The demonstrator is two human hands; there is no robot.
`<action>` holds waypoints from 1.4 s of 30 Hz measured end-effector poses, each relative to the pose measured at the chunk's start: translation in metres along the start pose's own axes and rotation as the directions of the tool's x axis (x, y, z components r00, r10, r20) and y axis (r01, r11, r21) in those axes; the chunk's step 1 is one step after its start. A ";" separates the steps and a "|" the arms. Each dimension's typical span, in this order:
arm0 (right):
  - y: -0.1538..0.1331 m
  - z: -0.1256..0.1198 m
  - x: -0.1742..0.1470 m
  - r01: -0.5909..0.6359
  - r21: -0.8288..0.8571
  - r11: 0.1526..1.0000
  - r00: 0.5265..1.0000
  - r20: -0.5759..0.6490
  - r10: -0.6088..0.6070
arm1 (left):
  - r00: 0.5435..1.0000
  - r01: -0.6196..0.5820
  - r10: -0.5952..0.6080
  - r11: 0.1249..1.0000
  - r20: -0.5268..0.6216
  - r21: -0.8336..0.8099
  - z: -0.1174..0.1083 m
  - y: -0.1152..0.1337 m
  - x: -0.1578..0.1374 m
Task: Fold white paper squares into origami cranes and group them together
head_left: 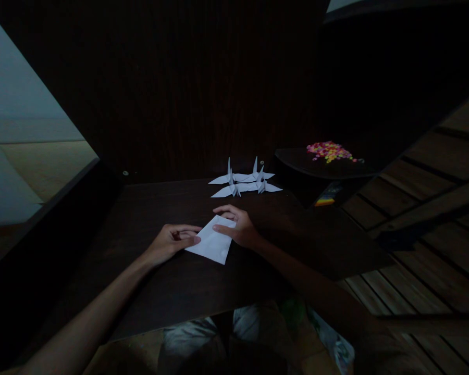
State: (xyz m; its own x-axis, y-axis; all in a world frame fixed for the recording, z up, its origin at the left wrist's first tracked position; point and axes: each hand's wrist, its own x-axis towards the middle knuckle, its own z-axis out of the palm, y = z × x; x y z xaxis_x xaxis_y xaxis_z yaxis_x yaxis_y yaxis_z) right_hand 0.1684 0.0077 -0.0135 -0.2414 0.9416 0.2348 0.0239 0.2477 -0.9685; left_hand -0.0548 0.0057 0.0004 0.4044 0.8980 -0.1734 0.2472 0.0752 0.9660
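Observation:
A folded sheet of white paper [214, 244] is held between my two hands, just above the dark desk. My left hand [174, 241] grips its left corner, thumb on top and fingers behind. At the upper right edge my right hand [238, 225] pinches the same paper, its thumb lying on the face and its fingers curled behind. Beyond my hands stand several white origami cranes [234, 188], set close together in two rows with wings spread and touching or nearly so.
To the right, a rounded dark shelf [293, 159] carries a heap of small colourful pieces [330, 151]. Below it is a small box with a rainbow stripe [325, 201]. A dark panel [203, 94] rises behind the desk [172, 297], and a side board [42, 208] borders the left. Wooden slats [398, 291] lie at right.

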 end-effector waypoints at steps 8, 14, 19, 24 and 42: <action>0.000 0.002 -0.001 0.000 -0.008 1.000 0.998 0.063 0.001 | 0.993 0.072 -0.067 0.997 0.098 -0.040 0.005 0.003 -0.001; 0.000 0.002 -0.001 0.002 -0.025 1.000 0.997 0.071 -0.001 | 0.978 0.118 -0.097 0.988 0.186 -0.105 0.006 0.001 0.000; 0.003 0.002 0.001 0.005 0.038 0.999 0.999 0.044 -0.006 | 0.989 0.056 -0.033 0.986 0.144 -0.155 0.008 -0.001 0.002; 0.002 0.001 0.005 -0.045 0.269 0.962 0.996 -0.062 0.064 | 0.995 -0.104 0.103 0.967 -0.018 -0.233 0.007 -0.001 0.003; 0.011 0.002 0.001 0.023 0.263 0.965 0.993 0.102 -0.052 | 0.991 -0.033 0.012 0.988 -0.131 -0.153 0.002 0.002 -0.002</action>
State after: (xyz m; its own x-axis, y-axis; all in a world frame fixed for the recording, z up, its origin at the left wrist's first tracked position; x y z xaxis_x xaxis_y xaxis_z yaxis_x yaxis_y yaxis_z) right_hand 0.1667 0.0114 -0.0240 -0.3400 0.8992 0.2752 -0.2376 0.2010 -0.9503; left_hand -0.0532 0.0028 0.0027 0.2883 0.9480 -0.1347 0.0965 0.1112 0.9891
